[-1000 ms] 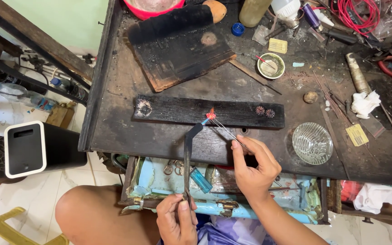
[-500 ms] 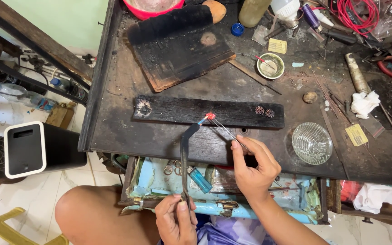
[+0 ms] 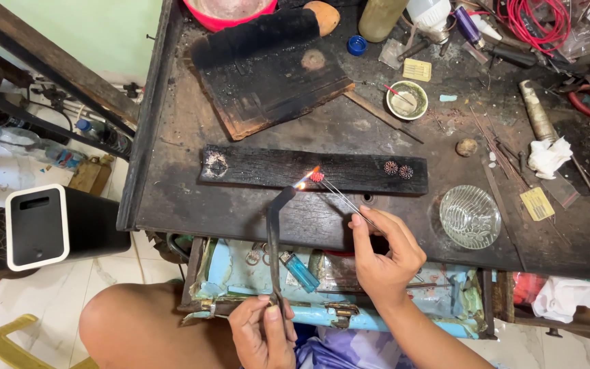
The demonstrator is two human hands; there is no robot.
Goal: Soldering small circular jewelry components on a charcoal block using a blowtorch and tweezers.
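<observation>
White-fronted black box (image 3: 35, 229) on the floor at far left, beside the dark scorched tabletop (image 3: 172, 205). Left hand (image 3: 262, 333) low near the open drawer (image 3: 322, 273), grip closed round the base of a bent torch pipe (image 3: 272, 239); pipe runs up over the tabletop edge, w/ small flame (image 3: 306, 178) at its tip. Flame touches a small red glowing piece (image 3: 317, 177) lying on a long charred wooden block (image 3: 308, 171), approx. mid-block. Blue lighter (image 3: 301, 271) in the drawer, btwn the two hands. Right hand (image 3: 385, 256) at the tabletop's front edge, fingers pinched shut on thin tweezers (image 3: 346, 198), whose tips reach the red piece from the right. Two small round dark ornaments (image 3: 398, 169) further right on the same block. Clear glass dish (image 3: 470, 216) near the block's right end, just right of the right hand.
</observation>
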